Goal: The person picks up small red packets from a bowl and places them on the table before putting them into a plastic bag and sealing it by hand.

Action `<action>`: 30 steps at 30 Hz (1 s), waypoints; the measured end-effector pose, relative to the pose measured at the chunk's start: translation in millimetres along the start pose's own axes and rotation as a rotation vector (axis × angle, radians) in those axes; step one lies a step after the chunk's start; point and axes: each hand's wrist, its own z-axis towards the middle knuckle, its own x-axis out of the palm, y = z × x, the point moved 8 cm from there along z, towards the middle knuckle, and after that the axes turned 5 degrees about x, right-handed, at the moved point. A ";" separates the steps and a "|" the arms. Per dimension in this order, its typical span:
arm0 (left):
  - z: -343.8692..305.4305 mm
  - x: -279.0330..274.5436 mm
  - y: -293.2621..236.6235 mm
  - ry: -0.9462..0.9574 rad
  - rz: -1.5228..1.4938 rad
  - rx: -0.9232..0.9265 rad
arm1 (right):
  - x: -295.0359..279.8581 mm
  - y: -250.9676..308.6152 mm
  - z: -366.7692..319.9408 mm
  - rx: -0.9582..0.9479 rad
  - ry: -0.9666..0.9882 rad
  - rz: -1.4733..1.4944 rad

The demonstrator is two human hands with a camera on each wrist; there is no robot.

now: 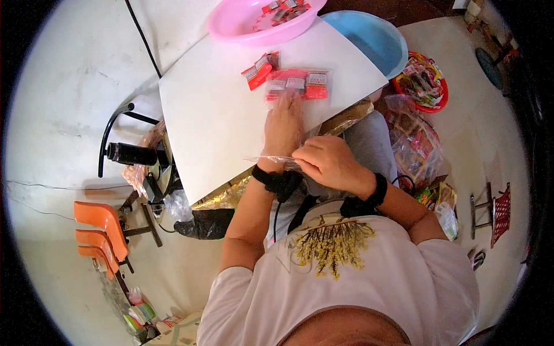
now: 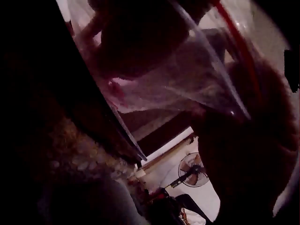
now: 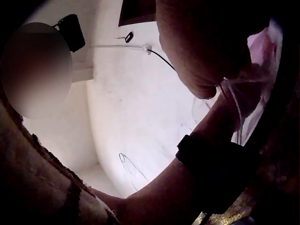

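Observation:
In the head view my left hand [image 1: 284, 126] reaches inside a clear plastic bag [image 1: 268, 157], its fingers extended to a row of small red packets [image 1: 315, 86] lying flat in the bag's far end. The bag's mouth lies across my left wrist. My right hand [image 1: 330, 162] pinches the edge of that mouth between thumb and fingers. Loose red packets [image 1: 259, 70] lie on the white tabletop [image 1: 210, 109] just beyond the bag, to the left. In the dark right wrist view, the right hand [image 3: 206, 51] holds the film beside the left forearm.
At the table's far edge stands a pink basin [image 1: 242, 34] with more red packets in it. A blue basin [image 1: 369, 43] is to its right. On the floor at right are a red basket [image 1: 441, 98] of wrappers and plastic bags [image 1: 412, 141]. Orange chairs [image 1: 101, 225] stand at left.

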 end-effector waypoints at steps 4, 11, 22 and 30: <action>-6.4 -11.2 -14.2 -0.011 -0.075 0.074 | -6.5 -4.7 -1.4 0.015 -0.034 0.019; -63.2 -80.3 -61.0 0.682 -0.461 0.231 | -18.3 -15.1 -4.1 0.048 -0.083 0.030; 78.2 -46.7 125.0 0.033 -0.067 -0.247 | -24.9 -25.2 -13.4 0.045 -0.036 0.061; 89.5 2.3 144.7 0.178 0.228 -0.396 | -19.5 -34.3 -20.0 0.060 -0.032 0.056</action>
